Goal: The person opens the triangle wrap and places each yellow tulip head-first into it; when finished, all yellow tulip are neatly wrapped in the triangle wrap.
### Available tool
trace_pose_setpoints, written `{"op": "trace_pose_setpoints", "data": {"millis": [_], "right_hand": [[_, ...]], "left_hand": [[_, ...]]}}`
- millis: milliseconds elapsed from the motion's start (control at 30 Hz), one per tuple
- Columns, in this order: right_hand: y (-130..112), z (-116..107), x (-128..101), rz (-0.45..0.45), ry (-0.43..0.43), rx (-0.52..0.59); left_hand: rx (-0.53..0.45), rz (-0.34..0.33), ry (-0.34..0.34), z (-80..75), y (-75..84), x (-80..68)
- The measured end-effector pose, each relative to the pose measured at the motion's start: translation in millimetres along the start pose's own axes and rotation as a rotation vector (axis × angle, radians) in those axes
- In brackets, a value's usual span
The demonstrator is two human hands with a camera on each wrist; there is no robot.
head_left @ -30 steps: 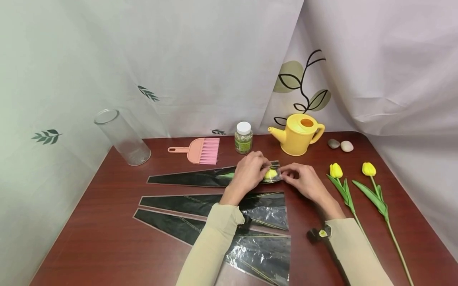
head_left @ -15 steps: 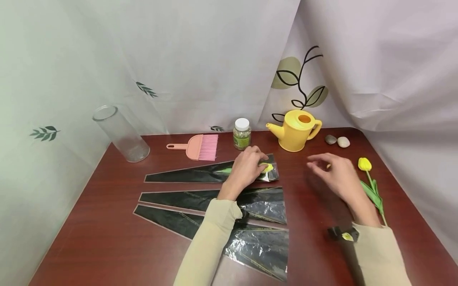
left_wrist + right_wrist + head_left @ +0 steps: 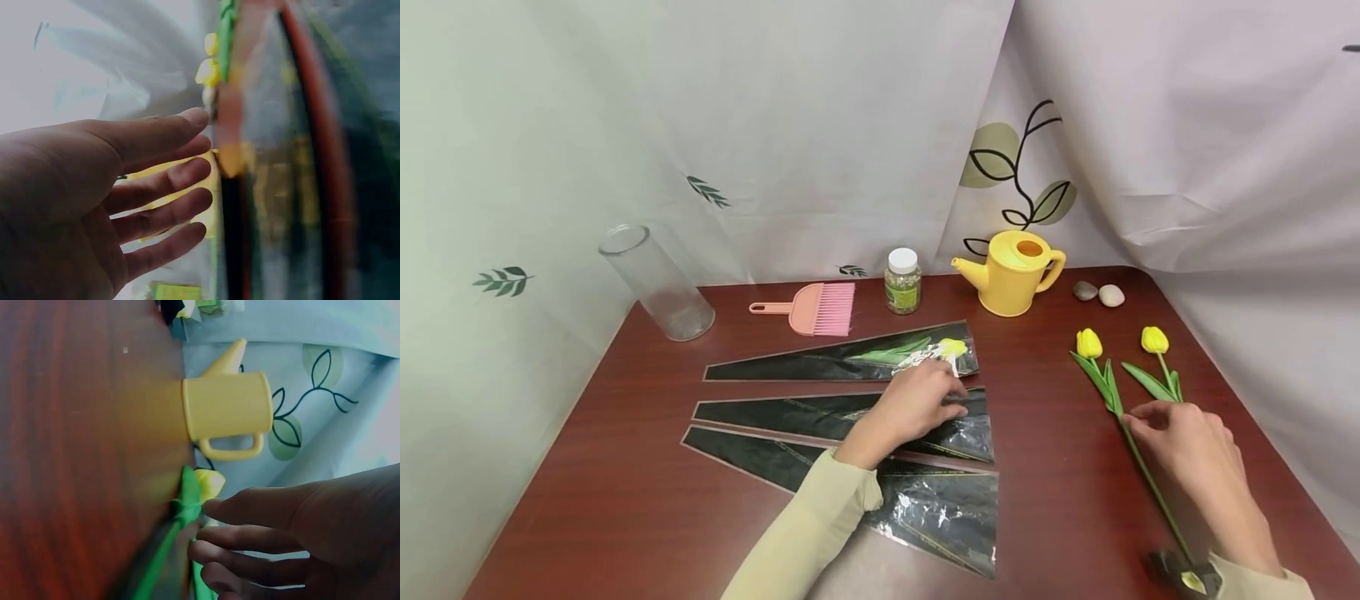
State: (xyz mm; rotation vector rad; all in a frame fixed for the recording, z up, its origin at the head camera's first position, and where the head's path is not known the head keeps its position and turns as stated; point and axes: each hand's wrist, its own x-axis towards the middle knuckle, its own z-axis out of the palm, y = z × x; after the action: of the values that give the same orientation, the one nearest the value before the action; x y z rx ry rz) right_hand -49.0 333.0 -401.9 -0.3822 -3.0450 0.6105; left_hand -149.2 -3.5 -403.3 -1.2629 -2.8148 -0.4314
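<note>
My left hand [image 3: 913,404] hovers over the black-and-clear flower sleeves, fingers loosely bent and nothing in them; the left wrist view also shows its fingers [image 3: 181,175] apart. A yellow tulip [image 3: 952,348] lies inside the far sleeve [image 3: 782,368]. Closer to me lie the middle sleeve [image 3: 760,410] and the near sleeve [image 3: 955,517], both flat. My right hand [image 3: 1202,454] reaches to the stem of a loose yellow tulip [image 3: 1088,343], thumb and fingers still apart in the right wrist view. Another loose tulip [image 3: 1154,340] lies to the right, its lower stem hidden by that hand.
Along the back of the dark red table [image 3: 602,467] stand a tall clear glass cylinder [image 3: 662,287], a white-capped jar [image 3: 902,283] and a yellow watering can [image 3: 1009,279]. A pink brush [image 3: 820,308] and two stones [image 3: 1111,296] lie there too.
My right hand has left the far sleeve's mouth and moved right and nearer to me, to the loose tulip. My left hand has come off the sleeved tulip toward me.
</note>
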Motion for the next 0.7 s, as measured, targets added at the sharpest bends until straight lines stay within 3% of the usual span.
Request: {"op": "trace_pose_setpoints", "data": {"millis": [167,267,700], "right_hand": [[4.4,1.3,-0.7,0.046,-0.062,0.009],[5.8,2.5,-3.1,0.054,-0.056,0.009],[6.4,6.4,-4.2,0.089,-0.04,0.04]], "left_hand": [[0.07,-0.018,-0.022,14.2,1.7,-5.9],[0.095,-0.021,-0.024,18.8,3.0,-5.5],[0.148,0.02,0.075,22.3,2.7,-5.7]]}}
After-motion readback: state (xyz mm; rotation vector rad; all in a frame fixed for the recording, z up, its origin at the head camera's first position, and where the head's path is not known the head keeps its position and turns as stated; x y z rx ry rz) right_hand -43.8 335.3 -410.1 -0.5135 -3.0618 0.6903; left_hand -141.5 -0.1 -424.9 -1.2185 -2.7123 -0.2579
